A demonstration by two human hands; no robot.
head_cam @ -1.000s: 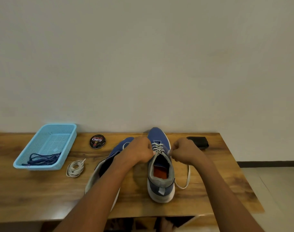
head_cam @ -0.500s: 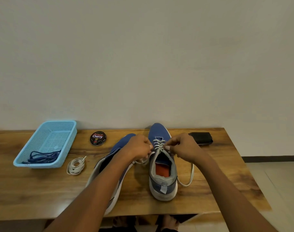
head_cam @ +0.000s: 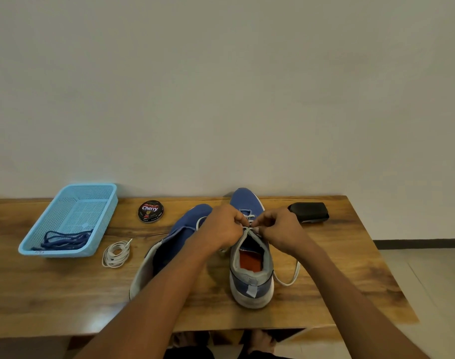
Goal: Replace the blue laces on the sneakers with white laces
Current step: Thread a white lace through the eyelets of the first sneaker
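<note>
The white lace point(head_cam: 249, 225) is pinched at the upper eyelets of the upright sneaker point(head_cam: 251, 257) by the curled fingers of the left hand point(head_cam: 222, 230) and right hand point(head_cam: 279, 233). It is judged light, limp and slippery, best held near its stiff tips. A coiled spare lace point(head_cam: 116, 254) lies well left of that sneaker, beyond the tilted sneaker point(head_cam: 169, 244).

A plain room in a home, it seems: a wooden bench point(head_cam: 324, 268) stands against a bare pale wall point(head_cam: 221, 86), with tiled floor point(head_cam: 433, 286) and dark skirting point(head_cam: 418, 243) at its right edge, and a shoe-polish tin point(head_cam: 151, 211) near its back edge.
</note>
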